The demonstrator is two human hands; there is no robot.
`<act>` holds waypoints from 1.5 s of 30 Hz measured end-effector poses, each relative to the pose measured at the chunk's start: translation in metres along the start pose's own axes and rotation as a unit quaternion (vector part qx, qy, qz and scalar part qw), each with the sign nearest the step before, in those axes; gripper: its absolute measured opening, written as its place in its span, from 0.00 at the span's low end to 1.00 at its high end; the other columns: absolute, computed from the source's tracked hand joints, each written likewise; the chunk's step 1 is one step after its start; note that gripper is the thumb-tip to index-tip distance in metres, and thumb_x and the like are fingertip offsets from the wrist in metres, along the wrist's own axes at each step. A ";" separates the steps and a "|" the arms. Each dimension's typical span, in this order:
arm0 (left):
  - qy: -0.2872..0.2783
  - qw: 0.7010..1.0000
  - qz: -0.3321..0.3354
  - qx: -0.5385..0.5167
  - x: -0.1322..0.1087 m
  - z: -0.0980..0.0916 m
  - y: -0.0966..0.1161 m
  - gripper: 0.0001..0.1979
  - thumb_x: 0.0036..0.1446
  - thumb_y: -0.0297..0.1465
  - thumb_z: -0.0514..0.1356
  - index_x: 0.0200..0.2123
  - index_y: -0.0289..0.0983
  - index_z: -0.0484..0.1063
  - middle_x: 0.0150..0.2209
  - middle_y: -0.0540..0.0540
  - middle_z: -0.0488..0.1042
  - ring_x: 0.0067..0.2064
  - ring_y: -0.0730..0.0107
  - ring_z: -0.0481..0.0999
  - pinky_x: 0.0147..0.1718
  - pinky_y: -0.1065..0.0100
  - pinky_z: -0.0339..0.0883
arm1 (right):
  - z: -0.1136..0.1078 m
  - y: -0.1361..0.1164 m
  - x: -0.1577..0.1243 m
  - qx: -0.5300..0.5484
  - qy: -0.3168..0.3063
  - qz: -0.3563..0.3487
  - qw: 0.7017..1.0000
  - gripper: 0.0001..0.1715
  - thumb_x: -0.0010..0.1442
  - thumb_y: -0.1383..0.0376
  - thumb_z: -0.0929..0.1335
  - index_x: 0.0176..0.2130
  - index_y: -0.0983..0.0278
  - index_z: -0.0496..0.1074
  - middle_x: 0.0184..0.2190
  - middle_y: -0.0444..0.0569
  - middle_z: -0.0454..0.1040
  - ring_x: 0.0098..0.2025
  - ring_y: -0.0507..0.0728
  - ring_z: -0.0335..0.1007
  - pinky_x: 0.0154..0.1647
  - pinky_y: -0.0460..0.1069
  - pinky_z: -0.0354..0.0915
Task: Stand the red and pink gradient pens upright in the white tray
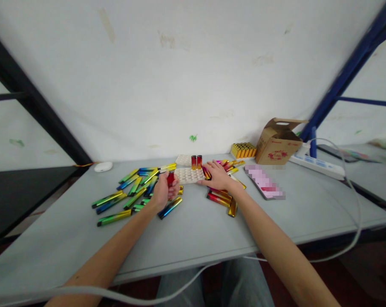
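Note:
My left hand is closed around a red shiny tube, most of it hidden by the fingers. Beside it, a cream tray with rows of round holes lies on the table. Two red-and-gold tubes stand upright at the tray's back right. My right hand rests with fingers spread over a pile of red-and-gold tubes, its thumb by the tray's right edge. Whether its fingertips touch a tube I cannot tell. Left of my left hand lie several green, blue and yellow tubes.
A phone lies to the right. Behind it stand a block of yellow cylinders and an open cardboard box, near a white power strip. A white case sits back left. A white cable hangs over the front edge.

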State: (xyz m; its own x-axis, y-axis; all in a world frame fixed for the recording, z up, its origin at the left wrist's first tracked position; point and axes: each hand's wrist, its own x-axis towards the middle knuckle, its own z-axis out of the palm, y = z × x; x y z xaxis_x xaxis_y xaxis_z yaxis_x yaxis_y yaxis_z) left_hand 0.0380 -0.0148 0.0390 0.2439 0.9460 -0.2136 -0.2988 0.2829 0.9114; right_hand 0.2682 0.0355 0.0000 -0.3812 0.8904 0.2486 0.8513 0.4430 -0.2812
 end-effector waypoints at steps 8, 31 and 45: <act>-0.025 1.000 0.015 -0.009 0.000 -0.004 0.001 0.25 0.62 0.47 0.43 0.18 0.38 0.55 0.14 0.57 0.46 0.14 0.81 0.44 0.11 0.79 0.41 | 0.002 0.001 0.001 -0.011 0.005 -0.006 1.000 0.47 0.55 0.40 0.67 0.61 0.68 0.63 0.61 0.63 0.62 0.67 0.72 0.49 0.66 0.63 0.47; -0.004 1.000 0.008 -0.020 -0.004 0.000 -0.001 0.26 0.61 0.47 0.42 0.16 0.38 0.55 0.14 0.58 0.43 0.14 0.81 0.40 0.11 0.79 0.39 | -0.001 -0.002 0.000 -0.024 -0.010 0.001 1.000 0.47 0.57 0.40 0.65 0.62 0.68 0.60 0.62 0.63 0.60 0.67 0.72 0.47 0.66 0.62 0.46; 0.022 0.999 0.003 0.037 0.003 0.000 -0.008 0.22 0.59 0.42 0.41 0.16 0.39 0.53 0.13 0.58 0.44 0.13 0.80 0.41 0.11 0.78 0.37 | 0.001 -0.001 0.001 -0.023 -0.015 0.004 1.000 0.47 0.57 0.40 0.65 0.63 0.68 0.60 0.63 0.63 0.60 0.68 0.72 0.45 0.67 0.62 0.45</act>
State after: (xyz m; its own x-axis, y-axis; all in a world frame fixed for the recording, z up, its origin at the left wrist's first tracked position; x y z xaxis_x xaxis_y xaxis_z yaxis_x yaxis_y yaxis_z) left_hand 0.0409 -0.0143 0.0313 0.2009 0.9539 -0.2228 -0.2311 0.2672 0.9355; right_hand 0.2664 0.0358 -0.0004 -0.3844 0.8968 0.2189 0.8696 0.4313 -0.2401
